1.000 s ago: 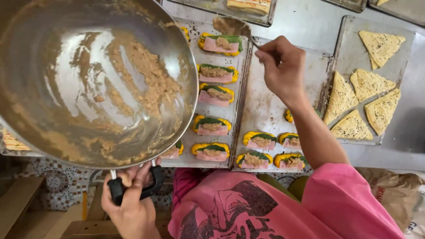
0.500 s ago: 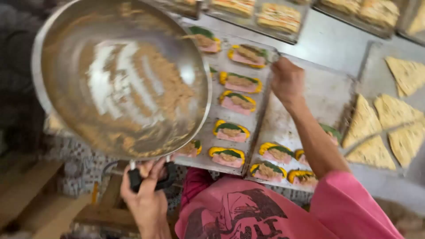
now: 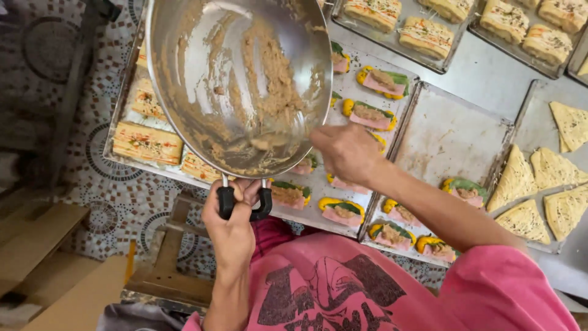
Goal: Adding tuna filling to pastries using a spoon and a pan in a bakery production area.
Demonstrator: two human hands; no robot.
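My left hand [image 3: 233, 230] grips the black loop handle of a large steel wok [image 3: 202, 73] and holds it tilted above the trays. Brown paste [image 3: 272, 86] is smeared over the wok's inside. My right hand [image 3: 346, 153] is at the wok's near right rim, fingers closed on what looks like a small spoon [image 3: 264, 143] that reaches into the paste. Under the hand lies a metal tray [image 3: 318, 184] of small yellow, green and pink filled pieces [image 3: 343, 211], some topped with brown paste.
A second tray [image 3: 453, 135] is mostly bare, with a few filled pieces along its near edge. Triangular pastries [image 3: 551, 178] lie on a tray at right. Rectangular topped pastries [image 3: 429, 34] fill the far trays and one tray [image 3: 116, 153] beneath the wok. Tiled floor and cardboard lie at left.
My right hand has come back from over the far end of the tray to the wok's rim. The wok stays held up in my left hand.
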